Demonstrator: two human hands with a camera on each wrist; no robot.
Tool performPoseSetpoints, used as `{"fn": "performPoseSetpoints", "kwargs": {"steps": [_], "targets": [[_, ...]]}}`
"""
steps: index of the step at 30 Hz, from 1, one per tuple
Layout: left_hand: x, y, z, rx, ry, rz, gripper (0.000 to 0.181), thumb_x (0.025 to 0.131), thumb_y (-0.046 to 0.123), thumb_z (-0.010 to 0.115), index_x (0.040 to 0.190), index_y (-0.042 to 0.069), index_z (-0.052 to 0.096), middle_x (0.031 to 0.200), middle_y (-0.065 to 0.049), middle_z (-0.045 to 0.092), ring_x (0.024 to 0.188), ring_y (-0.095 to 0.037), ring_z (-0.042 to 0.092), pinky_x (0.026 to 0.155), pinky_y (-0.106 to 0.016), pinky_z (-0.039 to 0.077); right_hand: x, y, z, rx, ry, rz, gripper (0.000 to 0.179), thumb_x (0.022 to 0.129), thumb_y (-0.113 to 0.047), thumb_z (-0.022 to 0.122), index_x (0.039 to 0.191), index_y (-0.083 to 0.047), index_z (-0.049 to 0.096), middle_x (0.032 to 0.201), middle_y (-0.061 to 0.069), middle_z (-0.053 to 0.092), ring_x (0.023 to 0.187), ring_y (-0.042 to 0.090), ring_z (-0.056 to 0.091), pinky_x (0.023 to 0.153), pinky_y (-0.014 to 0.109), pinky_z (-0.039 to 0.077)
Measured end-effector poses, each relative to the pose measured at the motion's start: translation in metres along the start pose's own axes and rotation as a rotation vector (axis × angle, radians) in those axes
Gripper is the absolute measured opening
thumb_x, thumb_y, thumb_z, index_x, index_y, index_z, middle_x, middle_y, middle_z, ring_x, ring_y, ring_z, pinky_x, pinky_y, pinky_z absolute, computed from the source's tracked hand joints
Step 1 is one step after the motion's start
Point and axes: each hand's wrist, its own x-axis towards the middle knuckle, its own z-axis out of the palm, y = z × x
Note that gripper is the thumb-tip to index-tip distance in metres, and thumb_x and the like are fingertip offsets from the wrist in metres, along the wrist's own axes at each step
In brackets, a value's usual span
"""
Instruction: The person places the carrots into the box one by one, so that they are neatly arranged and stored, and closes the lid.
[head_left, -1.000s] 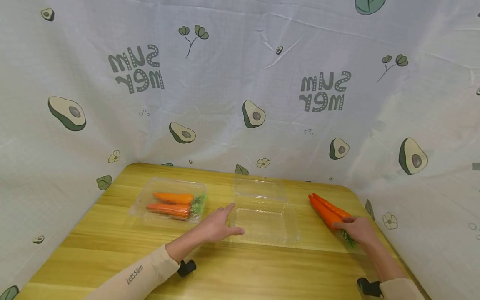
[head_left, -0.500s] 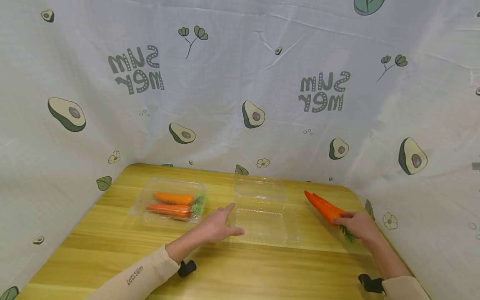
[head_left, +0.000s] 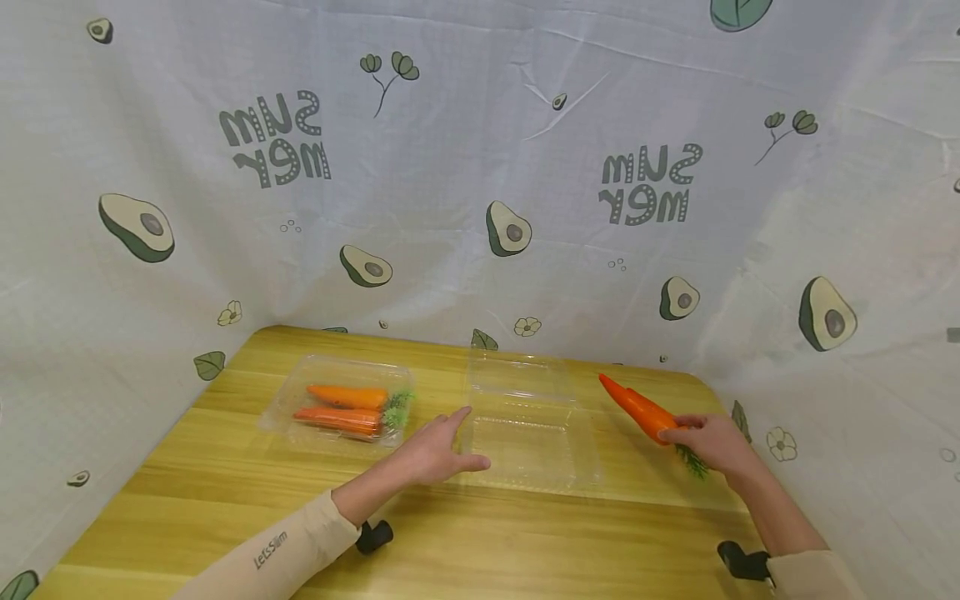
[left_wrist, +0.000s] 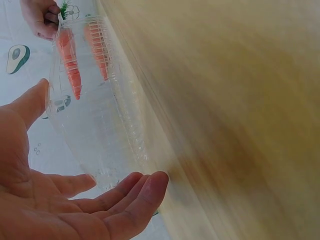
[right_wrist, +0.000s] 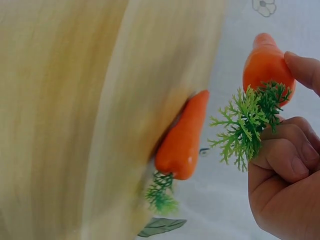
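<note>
Two carrots (head_left: 348, 397) sit in the left box (head_left: 360, 370); still out, the third carrot (right_wrist: 266, 70) is gripped by the right hand (head_left: 716, 446), the fourth carrot (right_wrist: 180, 145) lies on the table (head_left: 540, 550); left hand (head_left: 433, 454) spread by the open box (head_left: 521, 450) (contact unclear)

Shot from above the near side of the tabletop (head_left: 525, 546), the head view looks forward and down to both far corners; sideways-turned wrist views sit close, the left facing through a clear container (left_wrist: 90, 145). All three share the right hand (right_wrist: 285, 180) and its carrot (right_wrist: 270, 70).
</note>
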Motion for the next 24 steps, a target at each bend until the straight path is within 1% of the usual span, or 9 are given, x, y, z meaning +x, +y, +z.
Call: {"fn": "performPoseSetpoints", "kwargs": {"steps": [10,15,24], "targets": [[0.000,0.000,0.000,-0.007,-0.001,-0.001,0.094,0.089,0.054,0.073,0.160,0.014,0.027,0.157,-0.024,0.037,0.146,-0.043,0.034,0.111,-0.063,0.035,-0.006,-0.016,-0.003,-0.044,-0.009,-0.075,0.075,0.093,-0.043,0.070,0.137,0.015,0.051,0.131,0.033,0.058,0.101,0.030,0.059,0.078,0.034,0.047],[0.000,-0.001,0.001,-0.010,0.002,-0.003,0.094,0.089,0.054,0.073,0.160,0.014,0.027,0.157,-0.025,0.037,0.146,-0.044,0.034,0.111,-0.063,0.035,-0.007,-0.022,-0.005,-0.061,-0.017,-0.100,0.073,0.093,-0.041,0.071,0.137,0.014,0.052,0.130,0.032,0.059,0.099,0.028,0.060,0.077,0.033,0.047],[-0.001,0.002,0.001,-0.005,0.005,0.003,0.093,0.089,0.053,0.073,0.160,0.013,0.028,0.156,-0.025,0.039,0.146,-0.044,0.035,0.111,-0.064,0.035,-0.006,-0.029,-0.008,-0.043,-0.046,-0.117,0.072,0.091,-0.039,0.073,0.137,0.013,0.053,0.128,0.030,0.060,0.097,0.027,0.059,0.077,0.033,0.048]]}}
